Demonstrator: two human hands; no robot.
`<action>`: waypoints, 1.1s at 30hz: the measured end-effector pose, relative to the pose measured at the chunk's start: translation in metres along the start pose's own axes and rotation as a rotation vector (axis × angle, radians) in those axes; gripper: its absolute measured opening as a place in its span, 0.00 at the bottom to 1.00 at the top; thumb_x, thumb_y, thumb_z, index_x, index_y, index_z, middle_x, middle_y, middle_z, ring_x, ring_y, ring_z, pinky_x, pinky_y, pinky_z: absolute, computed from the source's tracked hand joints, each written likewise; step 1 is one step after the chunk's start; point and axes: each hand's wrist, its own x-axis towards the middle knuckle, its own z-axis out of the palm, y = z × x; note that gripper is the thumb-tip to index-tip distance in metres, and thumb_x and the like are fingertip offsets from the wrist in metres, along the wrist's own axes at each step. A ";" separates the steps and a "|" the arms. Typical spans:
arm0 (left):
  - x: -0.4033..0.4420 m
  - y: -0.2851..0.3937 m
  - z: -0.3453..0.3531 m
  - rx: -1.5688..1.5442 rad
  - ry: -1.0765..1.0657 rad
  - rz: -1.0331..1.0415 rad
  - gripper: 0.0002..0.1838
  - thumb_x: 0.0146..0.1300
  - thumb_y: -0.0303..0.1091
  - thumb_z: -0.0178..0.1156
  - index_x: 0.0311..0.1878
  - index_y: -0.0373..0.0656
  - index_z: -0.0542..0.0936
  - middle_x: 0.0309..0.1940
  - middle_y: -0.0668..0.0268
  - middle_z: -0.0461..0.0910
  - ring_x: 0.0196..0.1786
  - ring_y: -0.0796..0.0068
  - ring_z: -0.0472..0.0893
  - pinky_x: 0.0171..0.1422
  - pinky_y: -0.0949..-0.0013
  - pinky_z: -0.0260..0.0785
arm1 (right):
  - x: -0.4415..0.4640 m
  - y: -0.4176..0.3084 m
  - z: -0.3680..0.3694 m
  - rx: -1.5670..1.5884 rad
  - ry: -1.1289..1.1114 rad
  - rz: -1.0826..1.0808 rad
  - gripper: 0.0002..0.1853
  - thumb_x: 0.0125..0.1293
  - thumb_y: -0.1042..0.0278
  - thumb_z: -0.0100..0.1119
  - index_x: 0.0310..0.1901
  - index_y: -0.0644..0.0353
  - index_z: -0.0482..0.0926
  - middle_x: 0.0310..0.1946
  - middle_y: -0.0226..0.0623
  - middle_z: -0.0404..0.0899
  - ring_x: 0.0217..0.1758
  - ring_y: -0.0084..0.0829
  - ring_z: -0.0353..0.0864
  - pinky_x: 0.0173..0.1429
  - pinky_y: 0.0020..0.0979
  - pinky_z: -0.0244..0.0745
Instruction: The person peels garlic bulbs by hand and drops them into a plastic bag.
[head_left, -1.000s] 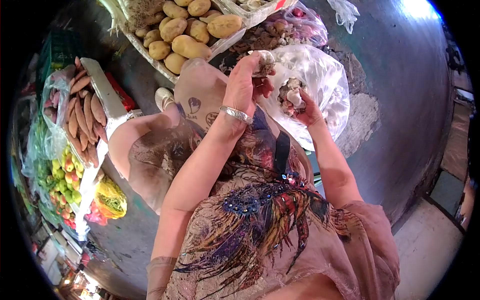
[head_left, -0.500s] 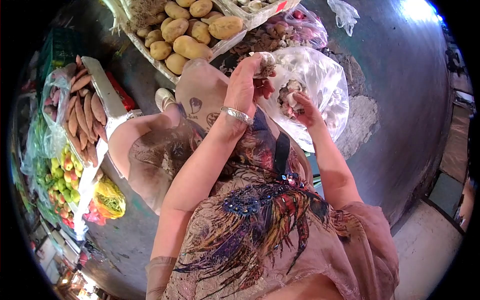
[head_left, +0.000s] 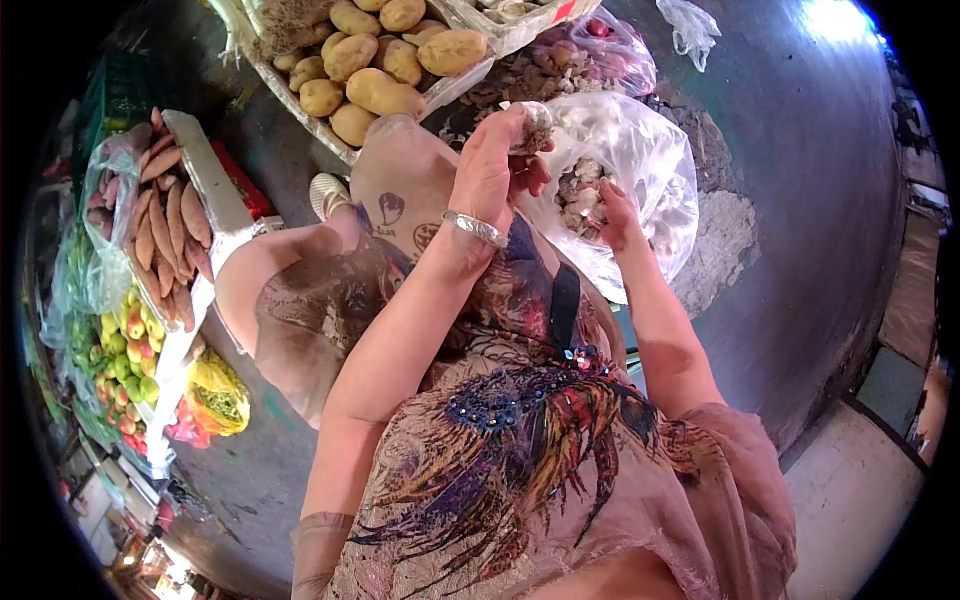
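Watching remotely, I see the right hand [head_left: 621,215] has shifted slightly rightward and turned more edge-on (more of the garlic pile [head_left: 579,194] now shows).

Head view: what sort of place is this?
Likely a produce shop or market stall, judging by the heaped potatoes, boxed sweet potatoes and pile of red-and-green fruit.

Whitish, apparently brown-tinged bulb [head_left: 537,128]; tan dress [head_left: 690,525], multicoloured feather print [head_left: 540,425]

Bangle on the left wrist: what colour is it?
The bangle is silver, as the head view, the only one, shows.
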 end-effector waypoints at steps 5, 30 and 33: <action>0.000 0.001 0.000 0.006 0.005 -0.013 0.17 0.66 0.49 0.55 0.44 0.44 0.77 0.31 0.65 0.81 0.26 0.76 0.76 0.28 0.72 0.66 | 0.001 0.002 0.000 -0.026 0.077 0.007 0.17 0.72 0.53 0.48 0.50 0.58 0.76 0.41 0.37 0.81 0.36 0.29 0.79 0.34 0.33 0.78; -0.003 0.004 0.004 -0.003 0.009 0.052 0.20 0.59 0.29 0.57 0.56 0.43 0.71 0.40 0.66 0.79 0.31 0.73 0.80 0.29 0.74 0.67 | -0.032 -0.070 0.118 -0.712 0.014 -0.421 0.27 0.68 0.42 0.51 0.52 0.62 0.76 0.36 0.35 0.77 0.37 0.26 0.75 0.40 0.24 0.68; -0.005 0.006 0.003 -0.010 0.017 0.055 0.19 0.60 0.28 0.57 0.56 0.42 0.71 0.40 0.65 0.80 0.32 0.73 0.81 0.30 0.73 0.68 | -0.035 -0.077 0.132 -0.777 -0.026 -0.547 0.31 0.70 0.45 0.48 0.65 0.60 0.66 0.62 0.45 0.69 0.64 0.36 0.68 0.68 0.32 0.59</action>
